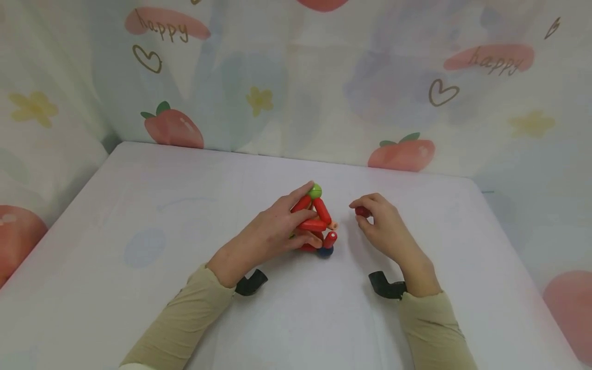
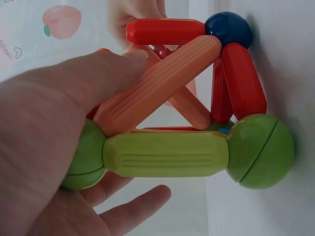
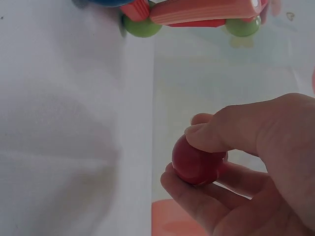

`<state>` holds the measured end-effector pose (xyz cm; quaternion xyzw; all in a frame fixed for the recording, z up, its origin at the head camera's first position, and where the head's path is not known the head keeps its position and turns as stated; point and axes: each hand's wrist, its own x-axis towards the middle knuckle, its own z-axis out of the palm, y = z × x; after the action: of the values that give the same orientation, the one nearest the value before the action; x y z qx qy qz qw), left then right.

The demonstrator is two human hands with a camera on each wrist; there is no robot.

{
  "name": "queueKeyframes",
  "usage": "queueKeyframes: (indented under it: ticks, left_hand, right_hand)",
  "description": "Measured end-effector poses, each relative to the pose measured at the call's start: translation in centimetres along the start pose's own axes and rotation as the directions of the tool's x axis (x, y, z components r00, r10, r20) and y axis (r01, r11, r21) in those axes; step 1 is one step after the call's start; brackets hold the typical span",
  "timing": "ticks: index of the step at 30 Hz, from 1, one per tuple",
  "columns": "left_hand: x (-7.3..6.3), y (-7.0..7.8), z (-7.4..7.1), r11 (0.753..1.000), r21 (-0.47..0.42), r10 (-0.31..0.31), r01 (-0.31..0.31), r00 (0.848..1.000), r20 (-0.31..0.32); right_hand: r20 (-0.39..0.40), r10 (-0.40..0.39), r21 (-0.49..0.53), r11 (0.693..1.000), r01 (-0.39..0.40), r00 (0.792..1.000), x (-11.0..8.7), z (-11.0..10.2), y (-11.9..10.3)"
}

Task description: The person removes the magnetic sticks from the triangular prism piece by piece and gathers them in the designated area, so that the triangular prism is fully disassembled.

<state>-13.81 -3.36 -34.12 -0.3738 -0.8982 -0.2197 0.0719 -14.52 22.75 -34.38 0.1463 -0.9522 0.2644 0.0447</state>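
Observation:
My left hand [image 1: 275, 223] holds a frame of magnetic building rods and balls standing on the table. Red rods [image 1: 322, 210] run down from a green ball [image 1: 315, 191] at its top, and a dark blue ball [image 1: 326, 252] sits at its near corner. In the left wrist view the thumb presses an orange rod [image 2: 167, 81]. Below that lies a light green rod [image 2: 165, 155] between two green balls. To the right of the frame and apart from it, my right hand [image 1: 388, 226] pinches a red ball [image 3: 194, 162] between thumb and fingers, above the table.
A white cloth covers the table [image 1: 287, 329]. Behind it hangs a curtain [image 1: 319, 113] printed with strawberries and hearts. Black curved pieces [image 1: 252, 282] stick out at both wrists.

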Motion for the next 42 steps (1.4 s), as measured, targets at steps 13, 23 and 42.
queueKeyframes:
  ticks: [13, 23, 42]
  left_hand:
    - [0.0, -0.2, 0.4, 1.000, -0.008, 0.022, -0.022, 0.999, -0.025]
    - [-0.1, -0.4, 0.6, 0.997, 0.036, 0.067, -0.064, 0.995, -0.073]
    - [0.9, 0.0, 0.5, 0.995, 0.096, 0.040, -0.028, 0.991, -0.126]
  right_hand:
    - [-0.029, 0.039, -0.081, 0.996, -0.041, 0.999, 0.6, -0.1, 1.3]
    - [0.043, 0.019, -0.167, 0.986, -0.012, 0.999, 2.6, 0.2, 1.2]
    - [0.176, 0.083, -0.271, 0.962, -0.033, 0.981, 5.5, 0.4, 3.1]
